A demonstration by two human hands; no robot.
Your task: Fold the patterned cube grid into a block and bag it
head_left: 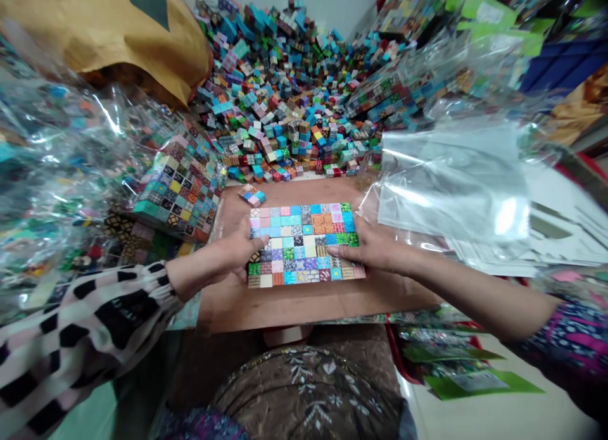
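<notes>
A flat slab of small patterned cubes (pixel 304 245), set in even rows, is held between my two hands above a brown board (pixel 294 310). My left hand (pixel 240 247) grips its left end, the thumb lying over the top face. On the right end, my right hand (pixel 373 244) has its thumb across the top and its other fingers along the side, partly hidden. A small cluster of cubes (pixel 251 195) lies on the board just beyond the slab's far left corner.
Behind the board rises a large heap of loose cubes (pixel 294 104). Bagged cube blocks (pixel 175 187) stand at left, near a yellow sack (pixel 109 35). Clear plastic bags (pixel 453 180) lie at right over white sheets (pixel 565 206). Green-topped packets (pixel 479 380) sit low at right.
</notes>
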